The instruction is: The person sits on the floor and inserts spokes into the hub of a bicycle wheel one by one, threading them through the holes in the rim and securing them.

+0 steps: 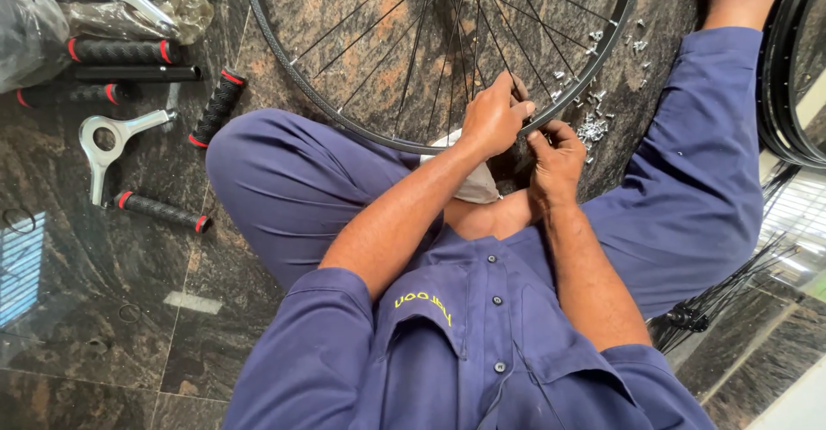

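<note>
nearest the camera, a person in a dark blue button-up work shirt (482,344) and matching trousers is sitting on the floor with knees spread, the shirt collar and chest filling the bottom of the view. both bare forearms are reaching forward to the near edge of a black spoked bicycle wheel rim (344,111) lying on the dark brown polished stone floor (103,309) between the legs. the left hand (493,120) is curling over the rim, its fingers pressed together and closing on the rim where a spoke meets it; what the fingertips are pinching is hidden beneath the knuckles. the right hand (555,159) is sitting just beside it, fingers bent inward and bunched at the rim's edge, and whether they are gripping something small is too hard to make out. a pale cloth (477,191) is partly hidden under the left wrist. just past the hands, small silver spoke nipples (592,124) are lying scattered inside and outside the rim. to the far left, black rubber handlebar grips with red rings (162,211) and a silver metal bracket (107,142) are lying on the floor. the wheel's hub is cut off by the top edge, and another black rim (779,86) is cut off at the right.
</note>
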